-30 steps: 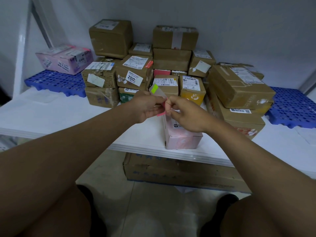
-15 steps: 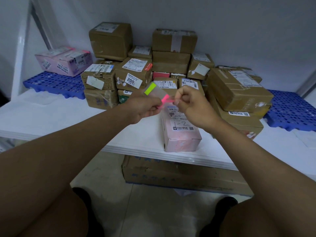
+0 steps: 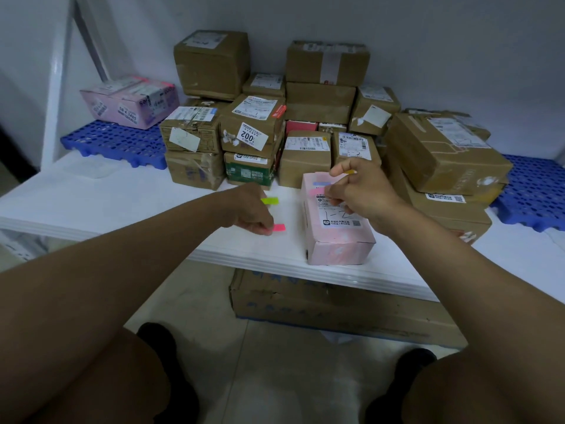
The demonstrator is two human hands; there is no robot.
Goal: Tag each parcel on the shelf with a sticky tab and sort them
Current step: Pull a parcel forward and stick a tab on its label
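The hands, joined a second ago in front of the box pile and pulling a pink tab off the tab sheet, are now apart. The left hand (image 3: 253, 209) has dropped left and down to the shelf (image 3: 122, 206), holding the tab sheet (image 3: 273, 214) low over the white surface, its green end far and its pink end near, where before it was raised and tilted. The right hand (image 3: 357, 191) has moved right and now sits over the far end of the pink parcel (image 3: 336, 237), fingers on a pink tab (image 3: 316, 192) lying on the parcel's top near a blue tab (image 3: 321, 184).
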